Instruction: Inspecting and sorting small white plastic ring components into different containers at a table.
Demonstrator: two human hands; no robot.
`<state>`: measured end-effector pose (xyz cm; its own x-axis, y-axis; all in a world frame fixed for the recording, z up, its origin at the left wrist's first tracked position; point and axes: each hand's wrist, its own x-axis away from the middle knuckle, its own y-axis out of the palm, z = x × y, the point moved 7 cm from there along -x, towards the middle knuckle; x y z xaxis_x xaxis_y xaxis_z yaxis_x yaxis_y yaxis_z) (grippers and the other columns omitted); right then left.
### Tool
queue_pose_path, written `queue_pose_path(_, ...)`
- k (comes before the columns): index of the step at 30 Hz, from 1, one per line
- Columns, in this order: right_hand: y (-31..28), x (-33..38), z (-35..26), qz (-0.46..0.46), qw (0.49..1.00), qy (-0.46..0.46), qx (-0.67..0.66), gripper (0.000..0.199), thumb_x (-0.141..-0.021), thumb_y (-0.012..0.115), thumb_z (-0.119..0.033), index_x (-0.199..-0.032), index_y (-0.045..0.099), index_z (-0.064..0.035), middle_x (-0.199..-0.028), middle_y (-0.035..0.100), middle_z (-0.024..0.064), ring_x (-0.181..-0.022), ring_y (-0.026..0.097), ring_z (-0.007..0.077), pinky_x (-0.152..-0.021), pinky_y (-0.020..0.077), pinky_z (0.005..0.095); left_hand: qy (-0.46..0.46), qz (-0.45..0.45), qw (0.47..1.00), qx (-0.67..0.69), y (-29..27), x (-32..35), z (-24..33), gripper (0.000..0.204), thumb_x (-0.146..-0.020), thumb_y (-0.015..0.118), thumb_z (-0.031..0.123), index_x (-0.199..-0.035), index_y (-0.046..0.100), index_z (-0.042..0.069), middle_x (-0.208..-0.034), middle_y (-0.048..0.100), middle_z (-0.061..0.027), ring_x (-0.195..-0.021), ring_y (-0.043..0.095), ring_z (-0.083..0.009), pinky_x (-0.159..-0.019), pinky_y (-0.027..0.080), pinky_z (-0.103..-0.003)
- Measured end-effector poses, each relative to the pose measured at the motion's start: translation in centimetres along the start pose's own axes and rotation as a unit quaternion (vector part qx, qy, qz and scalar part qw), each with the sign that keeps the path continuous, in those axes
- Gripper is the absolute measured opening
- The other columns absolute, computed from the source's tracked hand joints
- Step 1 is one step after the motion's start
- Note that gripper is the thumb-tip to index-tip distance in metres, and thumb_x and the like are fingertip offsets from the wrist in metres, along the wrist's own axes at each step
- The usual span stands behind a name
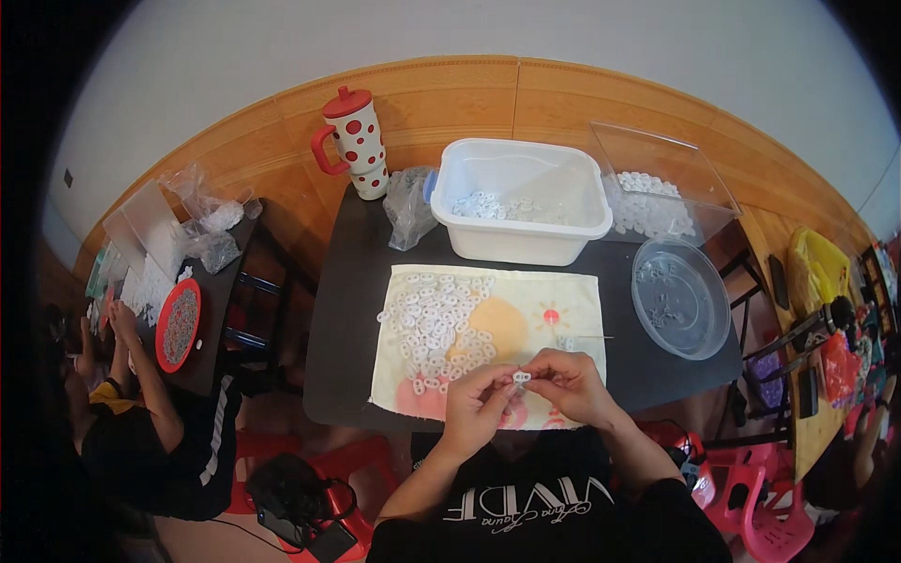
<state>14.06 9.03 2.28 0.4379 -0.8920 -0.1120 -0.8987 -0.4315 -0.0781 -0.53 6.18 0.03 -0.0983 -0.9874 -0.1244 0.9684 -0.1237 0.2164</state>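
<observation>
Over the near edge of a cream patterned cloth (580, 293), my two hands meet at chest height. A small white two-holed plastic piece (521, 377) is pinched between the fingertips of my left hand (477, 405) and my right hand (571, 387). The fingers of both hands are closed, and part of the piece is hidden behind them. To the left of my hands, a loose pile of similar white pieces (434, 319) is spread over the cloth. A thin needle-like rod (593, 337) lies across the cloth's right edge, beside a few small pale bits.
Behind the cloth stands a white tub (526, 246) with white pieces inside. To its right are a clear box (648, 202) of round white parts and a clear round dish (690, 342) with small dark parts. A spotted tumbler (361, 141) stands back left. Another person works at the left table.
</observation>
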Motion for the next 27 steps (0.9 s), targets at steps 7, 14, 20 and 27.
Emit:
queue_pose_path(7,0.4,-0.3,-1.4,-0.003,0.965,-0.147,0.216,0.017,-0.078,0.067,0.008,-0.093,0.064,-0.0005,-0.084,0.063,0.0121,-0.076,0.063,0.0262,-0.065,0.0483,0.0328,0.177,0.009,0.929,-0.325,0.5,-0.6,2.8,0.025,-0.081,0.061,-0.01,-0.105,0.066,-0.002,-0.085,0.064,-0.013,-0.071,0.066,-0.022,-0.061,0.051,-0.03)
queue_pose_path(14,1.2,0.0,-1.4,-0.012,0.926,-0.22,0.307,0.017,-0.073,0.064,0.008,-0.087,0.064,-0.0021,-0.086,0.062,0.0124,-0.083,0.062,0.0328,-0.068,0.049,0.0391,0.149,-0.005,0.925,-0.35,0.7,-0.8,2.5,0.012,-0.081,0.063,-0.005,-0.092,0.063,-0.001,-0.078,0.061,-0.0148,-0.07,0.063,-0.0325,-0.062,0.048,-0.04)
queue_pose_path(20,0.9,0.3,-1.4,-0.003,0.938,-0.218,0.271,0.017,-0.074,0.063,0.008,-0.087,0.067,-0.0018,-0.09,0.063,0.0111,-0.084,0.063,0.0306,-0.069,0.0502,0.0379,0.189,-0.018,0.91,-0.368,0.9,-0.6,2.6,0.012,-0.078,0.064,-0.006,-0.088,0.063,0.0,-0.076,0.059,-0.0134,-0.069,0.061,-0.0323,-0.061,0.047,-0.041)
queue_pose_path(27,1.5,0.4,-1.5,-0.022,0.918,-0.243,0.312,0.015,-0.071,0.063,0.008,-0.083,0.065,0.0006,-0.087,0.061,0.0118,-0.082,0.062,0.0306,-0.069,0.0503,0.0378,0.225,-0.042,0.895,-0.383,1.2,-0.2,2.7,0.018,-0.073,0.065,-0.01,-0.088,0.064,-0.001,-0.079,0.058,-0.0122,-0.072,0.06,-0.031,-0.06,0.046,-0.039)
